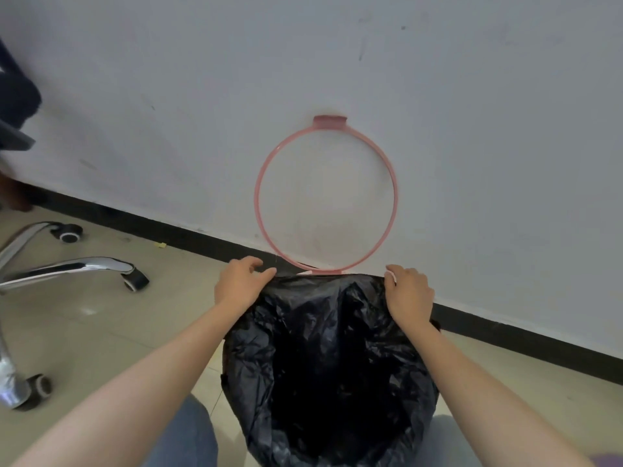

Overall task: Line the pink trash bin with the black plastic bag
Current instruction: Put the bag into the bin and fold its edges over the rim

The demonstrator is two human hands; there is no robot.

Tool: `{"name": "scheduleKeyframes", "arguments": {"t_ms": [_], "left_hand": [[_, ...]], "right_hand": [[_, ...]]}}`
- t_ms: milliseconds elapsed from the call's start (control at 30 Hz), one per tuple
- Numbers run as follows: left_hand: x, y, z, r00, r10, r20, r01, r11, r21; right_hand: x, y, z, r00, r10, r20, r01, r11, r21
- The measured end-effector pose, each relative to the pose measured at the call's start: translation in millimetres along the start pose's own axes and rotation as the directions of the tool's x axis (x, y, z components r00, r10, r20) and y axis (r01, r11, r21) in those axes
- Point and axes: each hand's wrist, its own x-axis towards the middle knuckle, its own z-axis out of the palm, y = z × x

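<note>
The black plastic bag (332,372) is hanging open over the pink trash bin, whose body is hidden; its pink ring (326,197) is standing up against the white wall (168,79). The left hand (241,284) and right hand (409,296) are each pinching the bag's far edge

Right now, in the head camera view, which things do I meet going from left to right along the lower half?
chair base → left hand → black bag → right hand
</note>
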Motion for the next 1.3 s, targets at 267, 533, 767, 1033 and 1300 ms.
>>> {"name": "scheduleKeyframes", "arguments": {"t_ms": [267,533,767,1033,1300], "left_hand": [[-41.9,-5.3,16.8,0.977,0.092,0.193,-0.117,0.985,0.124],[-30.9,-15.7,26.1,0.951,-0.111,0.288,0.183,0.954,-0.237],[-24.3,-13.1,19.2,0.922,-0.209,0.325,0.275,0.946,-0.171],[-53.9,-9.8,16.1,0.938,0.238,0.251,-0.3,0.922,0.246],[-59.0,-14.0,18.3,0.935,0.217,0.279,-0.276,0.942,0.191]], "right_hand": [[-23.0,9.0,13.7,0.962,-0.094,0.256,0.102,0.995,-0.018],[1.9,4.1,14.9,0.887,0.109,0.448,-0.155,0.986,0.068],[-3.2,6.6,-0.1,0.948,0.149,0.281,-0.278,0.816,0.506],[-70.6,-25.6,1.2,0.568,-0.819,-0.077,0.762,0.559,-0.327],[-53.0,-27.6,63.4,0.623,-0.346,0.702,0.669,0.701,-0.248]]}}
